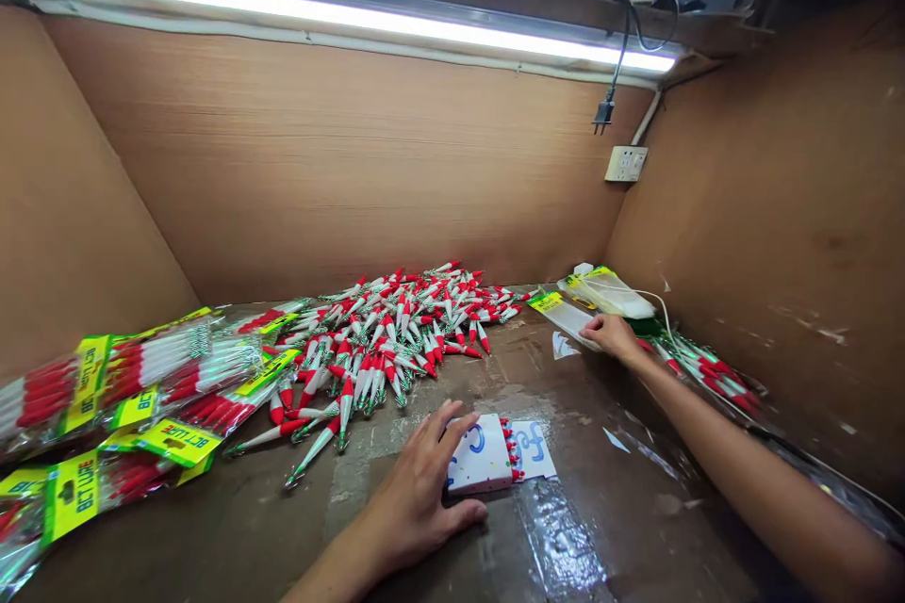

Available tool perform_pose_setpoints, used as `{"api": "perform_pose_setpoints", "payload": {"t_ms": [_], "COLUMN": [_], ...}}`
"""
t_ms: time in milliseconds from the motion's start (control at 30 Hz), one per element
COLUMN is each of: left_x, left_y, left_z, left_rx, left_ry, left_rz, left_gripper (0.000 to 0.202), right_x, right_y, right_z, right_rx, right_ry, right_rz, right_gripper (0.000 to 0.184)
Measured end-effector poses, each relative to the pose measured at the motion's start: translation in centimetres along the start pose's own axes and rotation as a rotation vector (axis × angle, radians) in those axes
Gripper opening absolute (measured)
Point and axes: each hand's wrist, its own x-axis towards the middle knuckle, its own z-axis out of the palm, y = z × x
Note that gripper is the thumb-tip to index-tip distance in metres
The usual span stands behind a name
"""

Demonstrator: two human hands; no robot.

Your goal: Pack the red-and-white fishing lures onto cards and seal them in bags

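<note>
My left hand [417,490] lies flat and open on the brown table, its fingers resting on the left edge of a small white foam block [479,462]. Red lure heads [510,452] line the block's right side, and a white card with blue marks [534,448] lies under it. My right hand [609,334] reaches to the far right, fingers pressed down on a clear packaging bag with a yellow header [562,313]. A big heap of red-and-white squid lures [386,330] fills the table's middle back.
Packed lure bags with yellow-green labels [127,386] pile up at the left. More empty bags [612,292] and loose lures [707,367] lie along the right wall. Brown board walls enclose the table; a tube light [339,14] and wall socket [626,163] sit above.
</note>
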Motion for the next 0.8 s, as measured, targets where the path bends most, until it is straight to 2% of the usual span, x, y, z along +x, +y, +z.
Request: {"api": "perform_pose_setpoints", "payload": {"t_ms": [100,200,233,300,400,467,533,600,667,700,800], "left_x": [0.3,0.6,0.6,0.5,0.2,0.0,0.0,0.1,0.2,0.3,0.4], "left_y": [0.9,1.9,2.2,2.5,2.7,2.9,3.1,3.1,2.8,2.5,1.2], "left_z": [-1.0,-2.3,-2.8,-3.6,-4.9,-5.6,-6.0,-6.1,-6.0,-6.0,-6.6], "left_rx": [0.029,0.037,0.037,0.018,-0.076,-0.177,-0.293,-0.398,-0.476,-0.52,-0.653], "left_ry": [0.082,0.2,0.231,0.274,0.275,0.237,0.185,0.147,0.158,0.174,0.207], "left_rz": [0.034,0.057,0.063,0.089,0.121,0.106,0.073,0.022,-0.056,-0.1,-0.205], "left_gripper": [0.097,0.094,0.092,0.091,0.089,0.091,0.091,0.07,0.038,0.032,0.035], "right_x": [-1.4,-4.6,-6.0,-9.0,-12.8,-14.4,-15.2,-15.2,-14.8,-14.6,-14.2], "right_y": [-2.3,-6.4,-8.0,-11.4,-15.7,-17.7,-18.9,-19.5,-19.5,-19.2,-17.5], "right_z": [-1.3,-1.9,-1.9,-1.8,-1.6,-1.3,-0.8,-0.2,0.4,0.8,1.8], "right_rx": [0.121,0.281,0.362,0.664,0.94,1.021,1.085,1.131,1.141,1.122,0.929], "right_ry": [0.032,-0.082,-0.171,-0.459,-0.819,-0.982,-1.062,-1.04,-0.925,-0.837,-0.58], "right_rz": [-0.105,-0.27,-0.323,-0.385,-0.398,-0.387,-0.387,-0.396,-0.381,-0.364,-0.373], "right_gripper": [0.025,0.03,0.03,0.029,0.028,0.029,0.031,0.032,0.032,0.032,0.04]}}
